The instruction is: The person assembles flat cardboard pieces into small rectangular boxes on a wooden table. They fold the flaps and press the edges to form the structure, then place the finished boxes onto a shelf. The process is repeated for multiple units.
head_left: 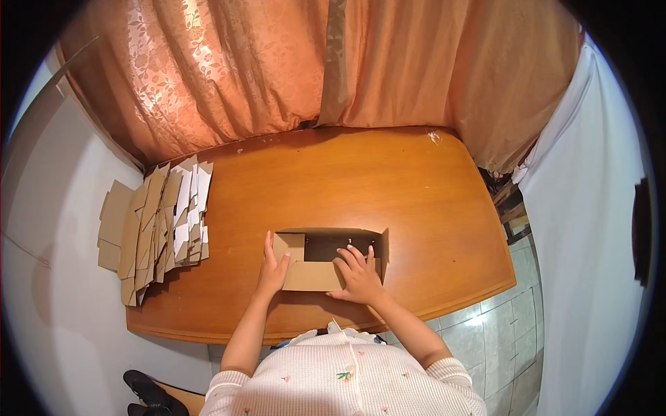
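Note:
A small brown cardboard box [316,276] rests on the table close to its near edge. Its top is partly uncovered, and the dark inside shows behind the folded front and left flaps. A right-hand flap stands up. My left hand [272,272] grips the left end, with the fingers along the outer wall and the thumb on the flap. Over the box's right part lies my right hand [361,279], its fingers spread across the front flap and the opening, its thumb by the near edge.
Flattened cardboard pieces [149,229], brown with some white, are piled at the table's left side. The wooden table [333,180] has orange curtains [395,62] behind it. A white cloth [579,180] hangs at the right. Dark shoes [152,394] lie at lower left.

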